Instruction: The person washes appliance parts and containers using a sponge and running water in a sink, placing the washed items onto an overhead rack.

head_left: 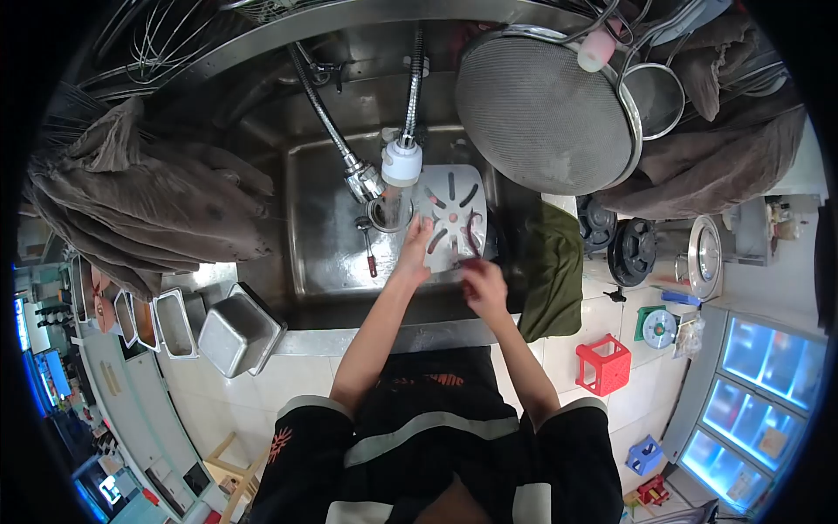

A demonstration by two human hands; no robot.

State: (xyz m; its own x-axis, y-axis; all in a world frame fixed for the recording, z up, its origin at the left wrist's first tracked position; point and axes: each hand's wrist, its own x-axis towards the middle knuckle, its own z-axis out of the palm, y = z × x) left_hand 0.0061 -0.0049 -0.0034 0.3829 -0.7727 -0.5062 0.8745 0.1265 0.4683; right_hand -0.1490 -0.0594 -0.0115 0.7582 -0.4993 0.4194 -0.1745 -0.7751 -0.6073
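Note:
A flat white-grey plate with slots (453, 205) tilts in the metal sink, on its right side. My left hand (415, 251) grips the plate's lower left edge, thumb on its face. Closed fingers show on my right hand (483, 286), just below the plate's lower right part. A thin, curved dark-red strip (472, 234) rises from near those fingers over the plate; its kind is unclear. Water runs from a white-headed tap (401, 163) beside the plate. A small red-handled tool (370, 253) lies on the sink floor to the left.
A second flexible tap (362, 182) hangs over the sink (327, 271). Large sieves (550, 113) hang at upper right. Grey cloths (148, 201) drape on the left, a green cloth (554, 271) on the right. Metal pans (240, 332) stand at left; a red stool (602, 365) is on the floor.

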